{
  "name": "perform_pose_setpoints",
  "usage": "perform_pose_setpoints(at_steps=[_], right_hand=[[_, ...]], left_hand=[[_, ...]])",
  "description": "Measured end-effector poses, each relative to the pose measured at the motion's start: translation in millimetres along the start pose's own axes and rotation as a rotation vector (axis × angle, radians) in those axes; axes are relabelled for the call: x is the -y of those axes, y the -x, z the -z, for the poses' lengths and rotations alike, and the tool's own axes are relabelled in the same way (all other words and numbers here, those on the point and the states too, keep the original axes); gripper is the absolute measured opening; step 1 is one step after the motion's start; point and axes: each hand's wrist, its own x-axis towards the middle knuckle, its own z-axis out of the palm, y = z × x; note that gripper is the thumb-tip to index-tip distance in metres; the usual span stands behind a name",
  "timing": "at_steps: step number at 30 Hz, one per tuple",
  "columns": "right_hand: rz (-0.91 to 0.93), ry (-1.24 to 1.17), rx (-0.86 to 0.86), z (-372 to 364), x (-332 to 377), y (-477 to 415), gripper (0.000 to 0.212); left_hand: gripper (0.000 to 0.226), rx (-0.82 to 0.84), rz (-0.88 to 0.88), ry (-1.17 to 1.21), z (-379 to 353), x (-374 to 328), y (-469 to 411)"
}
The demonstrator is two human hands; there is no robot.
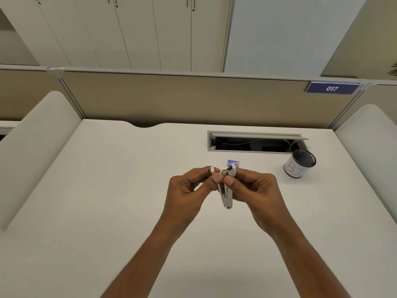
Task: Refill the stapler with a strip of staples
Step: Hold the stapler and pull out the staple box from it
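Observation:
A small white and metal stapler (226, 195) is held above the white desk (107, 190), swung apart at its hinge, which points toward me. My left hand (189, 190) pinches one white-tipped arm of it between thumb and fingers. My right hand (253, 188) grips the other arm, thumb pressed near the metal staple channel. A small blue staple box (233, 163) lies on the desk just beyond my hands. I cannot tell whether a strip of staples is in the channel.
A black mesh pen cup (299, 164) with a white paper label stands at the right. Behind it an open cable tray (255, 141) is set into the desk. Beige partitions (171, 100) enclose the desk at the back and both sides.

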Motion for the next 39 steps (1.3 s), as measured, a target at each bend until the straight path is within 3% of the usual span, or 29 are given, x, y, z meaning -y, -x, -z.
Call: perform_pose_setpoints(at_steps=[13, 19, 30, 39], right_hand=[[0.054, -0.033, -0.124, -11.0, -6.1, 6.1, 0.029], [0.120, -0.296, -0.291, -1.5, 6.7, 1.3, 0.024], [0.106, -0.371, -0.245, -7.3, 1.8, 8.8, 0.029], [0.046, -0.433, -0.225, -7.5, -14.2, 21.5, 0.022]], left_hand=[[0.023, -0.075, -0.030, 0.070, -6.8, 2.2, 1.0], [0.022, -0.234, 0.100, 0.330, 5.8, 7.4, -4.6], [0.021, -0.220, 0.117, 0.399, 15.0, 12.7, -7.9], [0.018, -0.329, 0.256, 0.665, 20.0, 23.9, -6.4]])
